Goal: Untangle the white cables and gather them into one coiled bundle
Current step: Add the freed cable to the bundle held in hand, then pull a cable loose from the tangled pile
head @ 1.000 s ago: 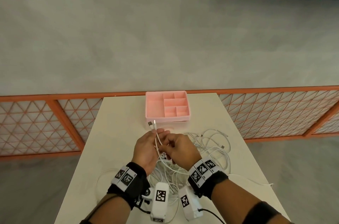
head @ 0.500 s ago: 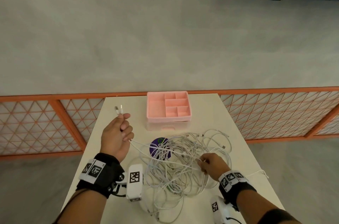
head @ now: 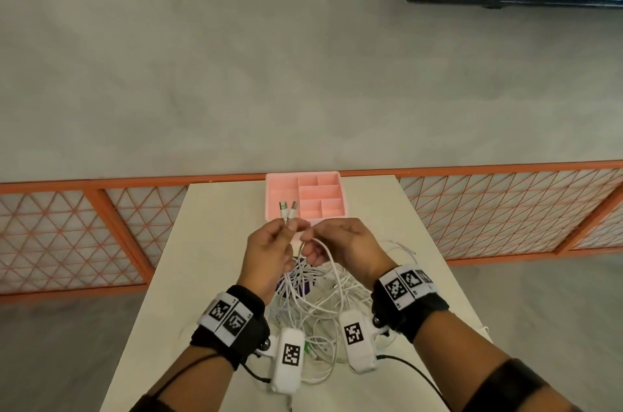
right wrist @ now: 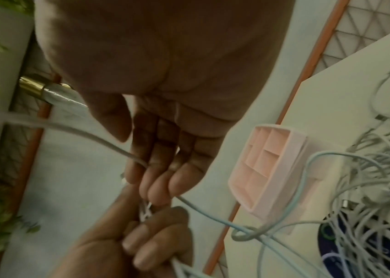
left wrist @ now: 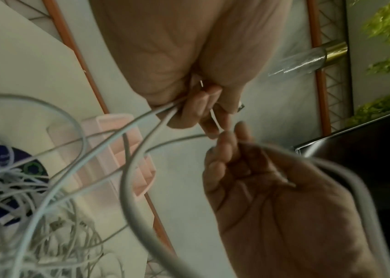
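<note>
A: Head view: where are the white cables (head: 313,307)?

B: Tangled mid-table (head: 209,243), under both wrists. The left hand (head: 269,255) grips two plug ends (head: 287,209); the right hand (head: 344,243) pinches a strand beside it.

A: Room?

B: The pink tray (head: 305,196) sits at the far edge; bare tabletop either side.

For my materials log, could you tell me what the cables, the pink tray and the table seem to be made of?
Cables: flexible white plastic sheath, likely rubbery, since they loop and tangle freely; plugs show metal tips.
Pink tray: matte moulded plastic, judging by its thin one-piece dividers.
Table: smooth matte cream top, probably laminate; unclear.
</note>
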### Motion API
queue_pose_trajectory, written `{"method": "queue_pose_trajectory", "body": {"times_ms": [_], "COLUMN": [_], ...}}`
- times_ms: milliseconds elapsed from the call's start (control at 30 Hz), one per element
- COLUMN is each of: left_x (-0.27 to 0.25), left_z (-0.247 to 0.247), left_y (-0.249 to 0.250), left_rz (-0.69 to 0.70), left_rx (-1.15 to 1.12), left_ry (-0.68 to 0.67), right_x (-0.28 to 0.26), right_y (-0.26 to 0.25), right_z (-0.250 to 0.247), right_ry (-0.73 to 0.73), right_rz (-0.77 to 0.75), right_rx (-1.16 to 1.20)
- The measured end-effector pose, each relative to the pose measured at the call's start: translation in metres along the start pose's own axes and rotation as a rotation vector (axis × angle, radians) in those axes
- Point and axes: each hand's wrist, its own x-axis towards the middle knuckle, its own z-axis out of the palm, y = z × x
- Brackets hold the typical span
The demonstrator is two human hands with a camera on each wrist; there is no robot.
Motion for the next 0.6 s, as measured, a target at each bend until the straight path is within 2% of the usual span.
{"method": "queue_pose_trajectory", "body": {"times_ms": [133, 267, 333, 400, 467, 500, 567, 600], "left_x": [-0.008, -0.014, -0.015, -0.012, -0.008, -0.007, -0.003, -0.001], "left_z": [0.004, -0.005, -0.01, -0.015, -0.018, -0.02, -0.022, -0.022], "left_y": [-0.011, -0.029, -0.036, -0.037, -0.034, -0.031, -0.025, -0.024], "left_rz": [-0.074, -0.122, -0.158, -0.169, -0.154, -0.144, -0.123, -0.11], "left_rx": [-0.124, -0.019, -0.013, -0.055, -0.065, -0.065, -0.035, 0.009], "left_ry": [-0.078, -0.147, -0.097, -0.027, 0.013, 0.023, 0.027, 0.029], "right_x": [0.001, 0.007, 0.009, 0.008, 0.007, 0.008, 0.009, 0.008], "right_y": [-0.016, -0.056, -0.077, -0.087, -0.079, -0.07, -0.052, -0.043], "right_z": [0.002, -0.01, -0.023, -0.036, -0.05, -0.057, -0.069, -0.072], "right_ry": [0.059, 0.256, 0.325, 0.363, 0.447, 0.507, 0.542, 0.495], "right_rz": [-0.128, -0.315, -0.402, -0.415, -0.353, -0.28, -0.031, 0.127], "right_rx": [-0.045, 0.18, 0.315, 0.306, 0.107, -0.088, -0.648, -0.946]}}
